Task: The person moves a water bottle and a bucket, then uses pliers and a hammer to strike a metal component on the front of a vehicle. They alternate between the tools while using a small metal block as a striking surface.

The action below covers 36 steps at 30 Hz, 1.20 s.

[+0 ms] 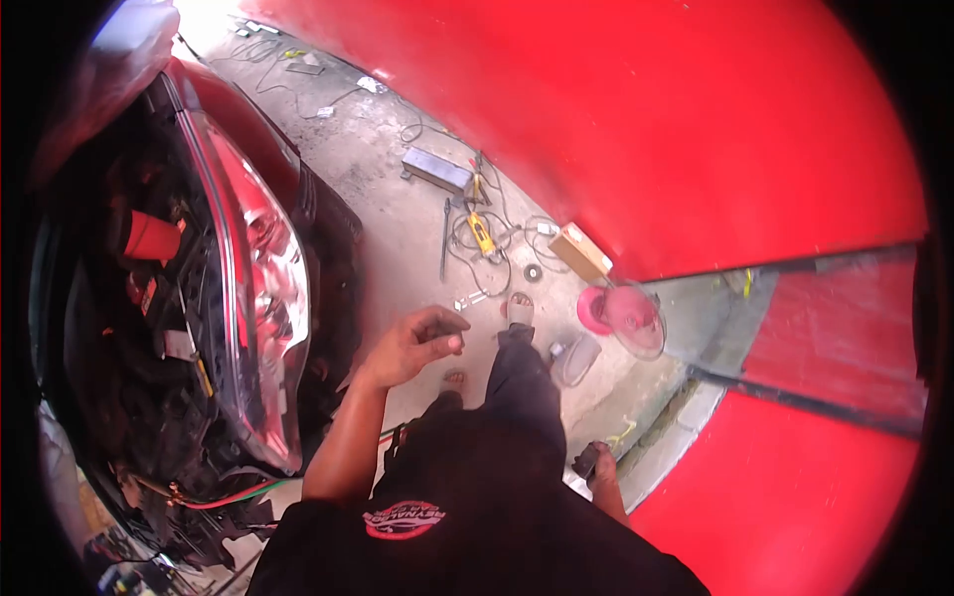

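Observation:
My left hand (419, 345) hovers in front of me over the concrete floor, thumb and loosely curled fingers apart, with nothing seen in it. The car's clear headlight (273, 268) is to its left, apart from it. Low at my right side, my right hand (604, 471) is closed around a small dark block-like object (586, 459). What kind of object that is, I cannot make out. Beyond it runs a grey concrete ledge (676, 447) beside large red panels (775, 497).
On the floor (388, 238) lie a grey metal box (437, 171), a yellow corded tool (481, 232), tangled cables and a cardboard box (579, 252). A pink fan (633, 316) stands near my feet. An uncovered engine bay (149, 328) fills the left.

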### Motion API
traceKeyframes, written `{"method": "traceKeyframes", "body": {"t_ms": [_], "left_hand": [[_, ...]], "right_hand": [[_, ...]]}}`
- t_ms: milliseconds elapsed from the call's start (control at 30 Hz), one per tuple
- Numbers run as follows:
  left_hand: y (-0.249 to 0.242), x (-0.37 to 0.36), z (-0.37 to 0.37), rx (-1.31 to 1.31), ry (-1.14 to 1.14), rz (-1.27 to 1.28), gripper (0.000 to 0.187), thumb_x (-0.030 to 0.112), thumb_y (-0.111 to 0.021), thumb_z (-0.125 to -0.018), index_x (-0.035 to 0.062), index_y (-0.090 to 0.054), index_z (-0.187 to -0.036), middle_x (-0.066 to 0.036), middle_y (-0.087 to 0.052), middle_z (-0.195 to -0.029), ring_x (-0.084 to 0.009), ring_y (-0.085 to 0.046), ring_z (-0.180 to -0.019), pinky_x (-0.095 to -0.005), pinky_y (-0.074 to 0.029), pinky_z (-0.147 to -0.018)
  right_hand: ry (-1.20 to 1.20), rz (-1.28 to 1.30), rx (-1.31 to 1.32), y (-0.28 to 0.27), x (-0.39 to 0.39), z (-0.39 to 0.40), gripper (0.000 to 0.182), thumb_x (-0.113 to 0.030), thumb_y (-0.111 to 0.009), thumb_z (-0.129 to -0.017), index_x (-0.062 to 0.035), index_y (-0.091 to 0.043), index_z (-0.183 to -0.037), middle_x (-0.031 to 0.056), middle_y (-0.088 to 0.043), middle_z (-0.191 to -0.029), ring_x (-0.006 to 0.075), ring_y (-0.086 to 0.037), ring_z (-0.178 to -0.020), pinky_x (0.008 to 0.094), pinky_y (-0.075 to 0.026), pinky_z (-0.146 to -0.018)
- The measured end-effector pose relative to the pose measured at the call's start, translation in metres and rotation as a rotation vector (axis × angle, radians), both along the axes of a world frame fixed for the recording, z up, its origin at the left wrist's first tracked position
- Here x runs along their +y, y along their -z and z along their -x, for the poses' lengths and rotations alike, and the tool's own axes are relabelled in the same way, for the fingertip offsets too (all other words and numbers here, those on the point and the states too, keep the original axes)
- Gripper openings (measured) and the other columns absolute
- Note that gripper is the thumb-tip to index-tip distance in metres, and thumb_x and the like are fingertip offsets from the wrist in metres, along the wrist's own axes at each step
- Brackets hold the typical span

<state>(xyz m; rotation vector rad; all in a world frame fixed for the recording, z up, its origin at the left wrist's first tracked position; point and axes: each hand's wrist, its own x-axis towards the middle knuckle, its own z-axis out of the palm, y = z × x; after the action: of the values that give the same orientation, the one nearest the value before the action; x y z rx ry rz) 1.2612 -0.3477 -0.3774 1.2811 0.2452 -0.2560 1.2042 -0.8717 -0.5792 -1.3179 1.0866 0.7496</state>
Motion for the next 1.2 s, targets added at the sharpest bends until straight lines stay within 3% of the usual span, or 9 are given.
{"method": "traceKeyframes", "body": {"t_ms": [133,367,500,733,767,867,967,1133,1200], "left_hand": [[0.057,-0.008,-0.077,0.209,-0.078,0.012,0.028,0.02,-0.066,-0.09,0.0014,-0.061,-0.11,-0.003,-0.062,-0.091,-0.0102,-0.059,-0.086,-0.0261,-0.048,-0.076],[0.282,-0.025,-0.246,0.663,-0.106,-0.221,0.033,0.027,-0.064,-0.089,0.0004,-0.06,-0.109,-0.005,-0.062,-0.087,-0.0136,-0.06,-0.082,-0.0287,-0.049,-0.076],[0.481,0.0,-0.305,0.606,0.003,-0.68,0.043,0.031,-0.068,-0.084,-0.0004,-0.059,-0.112,-0.015,-0.066,-0.094,-0.022,-0.063,-0.084,-0.0329,-0.05,-0.078],[0.731,0.063,-0.448,0.492,0.011,-1.164,0.047,0.021,-0.058,-0.08,0.0072,-0.051,-0.124,-0.027,-0.058,-0.115,-0.0424,-0.056,-0.107,-0.0493,-0.047,-0.089],[0.834,0.086,-0.44,0.296,0.07,-1.341,0.046,0.023,-0.058,-0.079,0.0085,-0.052,-0.123,-0.028,-0.056,-0.117,-0.0435,-0.056,-0.105,-0.0495,-0.048,-0.088],[0.816,0.083,-0.499,0.423,-0.051,-1.491,0.043,0.022,-0.06,-0.079,0.0128,-0.056,-0.121,-0.022,-0.057,-0.114,-0.0377,-0.05,-0.116,-0.0491,-0.041,-0.096],[0.858,0.085,-0.497,0.548,-0.022,-1.56,0.036,0.025,-0.06,-0.08,0.0137,-0.06,-0.115,-0.016,-0.059,-0.111,-0.0344,-0.048,-0.118,-0.0529,-0.037,-0.095],[0.834,0.09,-0.497,0.424,0.182,-1.615,0.035,0.018,-0.053,-0.086,0.0236,-0.057,-0.12,-0.015,-0.058,-0.114,-0.0365,-0.047,-0.12,-0.0597,-0.036,-0.096],[0.806,0.076,-0.484,0.288,-0.112,-1.526,0.037,0.028,-0.063,-0.084,0.0205,-0.057,-0.12,-0.018,-0.059,-0.111,-0.0386,-0.05,-0.115,-0.0568,-0.04,-0.093]], "right_hand": [[-0.09,-0.057,0.012,0.036,0.052,-0.162,0.033,-0.036,-0.061,-0.085,-0.0125,-0.055,-0.107,0.0088,-0.059,-0.088,0.0278,-0.062,-0.071,0.0437,-0.054,-0.06],[-0.025,-0.315,0.059,0.204,0.185,-0.316,0.026,-0.029,-0.057,-0.089,-0.0117,-0.06,-0.108,0.0051,-0.061,-0.082,0.0201,-0.062,-0.069,0.0358,-0.053,-0.061],[0.035,-0.505,0.168,0.279,0.249,-0.318,0.015,-0.025,-0.056,-0.09,-0.0133,-0.058,-0.099,0.0024,-0.062,-0.078,0.0184,-0.063,-0.067,0.0318,-0.053,-0.061],[0.069,-0.52,0.538,0.336,0.288,-0.302,0.036,-0.021,-0.059,-0.087,-0.0056,-0.055,-0.119,0.0063,-0.06,-0.089,0.0207,-0.063,-0.077,0.035,-0.053,-0.068],[-0.061,-0.451,0.509,0.348,0.286,-0.298,0.037,-0.02,-0.059,-0.086,-0.0051,-0.055,-0.119,0.0073,-0.059,-0.09,0.0213,-0.063,-0.077,0.0352,-0.053,-0.068],[-0.352,-0.321,0.449,0.348,0.29,-0.332,0.038,-0.017,-0.058,-0.084,-0.0035,-0.054,-0.119,0.0096,-0.06,-0.091,0.0241,-0.064,-0.079,0.0368,-0.054,-0.069],[0.241,-0.476,0.499,0.339,0.303,-0.357,0.045,-0.011,-0.061,-0.082,0.0013,-0.051,-0.124,0.0113,-0.063,-0.091,0.0238,-0.066,-0.082,0.0406,-0.057,-0.072],[-0.024,-0.379,0.518,0.353,0.291,-0.319,0.039,-0.014,-0.064,-0.082,-0.0015,-0.057,-0.119,0.0089,-0.062,-0.096,0.0207,-0.064,-0.089,0.0322,-0.052,-0.078],[-0.012,-0.356,0.521,0.354,0.301,-0.313,0.038,-0.016,-0.065,-0.082,-0.0028,-0.06,-0.117,0.006,-0.062,-0.095,0.0168,-0.062,-0.091,0.0286,-0.049,-0.078]]}}
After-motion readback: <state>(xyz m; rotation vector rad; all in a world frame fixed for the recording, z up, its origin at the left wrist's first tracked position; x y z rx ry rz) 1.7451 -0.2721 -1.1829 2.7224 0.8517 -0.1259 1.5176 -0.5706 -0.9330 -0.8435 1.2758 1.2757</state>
